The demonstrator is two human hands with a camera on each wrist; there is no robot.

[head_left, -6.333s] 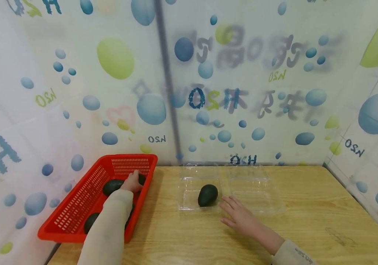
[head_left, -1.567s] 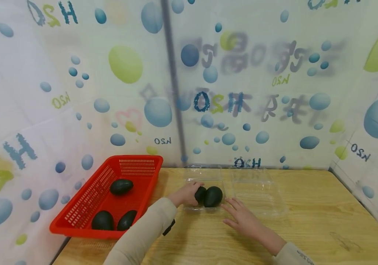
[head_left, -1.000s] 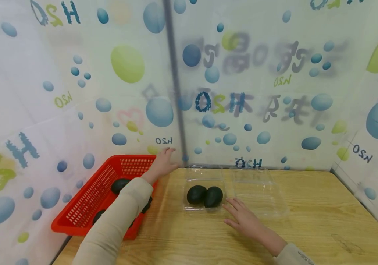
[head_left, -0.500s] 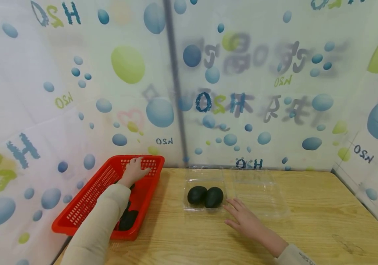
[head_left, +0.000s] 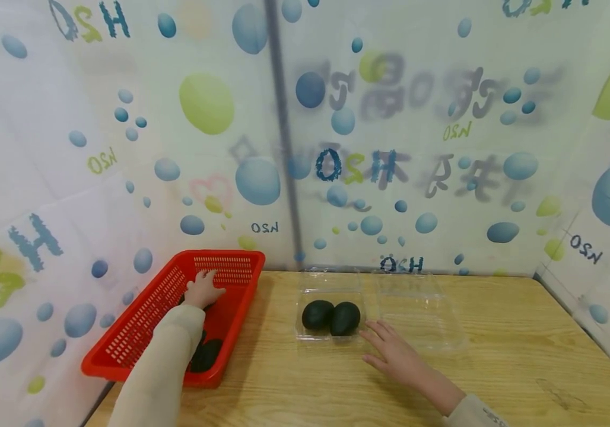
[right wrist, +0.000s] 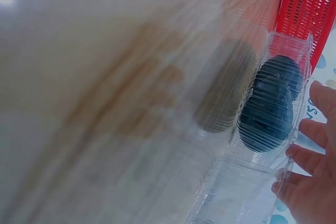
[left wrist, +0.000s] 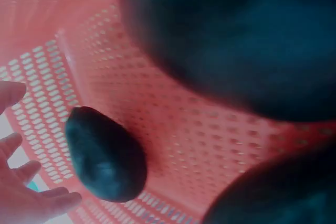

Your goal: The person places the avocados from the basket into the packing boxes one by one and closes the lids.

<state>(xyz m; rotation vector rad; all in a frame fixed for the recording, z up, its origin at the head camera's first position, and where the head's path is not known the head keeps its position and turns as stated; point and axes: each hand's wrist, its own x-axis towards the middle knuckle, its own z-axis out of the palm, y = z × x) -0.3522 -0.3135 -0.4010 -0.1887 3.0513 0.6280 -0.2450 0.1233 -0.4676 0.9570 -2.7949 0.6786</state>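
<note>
My left hand (head_left: 203, 290) reaches into the red basket (head_left: 257, 284), fingers spread above a dark avocado that it mostly hides. In the left wrist view, the fingers stand apart from that avocado (left wrist: 105, 156), and two more dark rounded shapes loom close to the camera. Another avocado (head_left: 207, 356) lies at the basket's near end. In the left clear plastic box (head_left: 329, 279), one avocado (head_left: 317, 315) sits against a second avocado (head_left: 345, 318). My right hand (head_left: 398, 356), fingers extended, lies at the box's near right corner and holds nothing.
A second clear plastic box (head_left: 412, 317) stands just right of the first, with nothing in it. The wooden table (head_left: 294, 385) ends at a patterned curtain (head_left: 417, 178) behind. The basket stands at the table's left side.
My left hand brought an avocado from the basket to the left box, released it beside the first one, then went back and lowered into the basket. The right hand stayed near the box.
</note>
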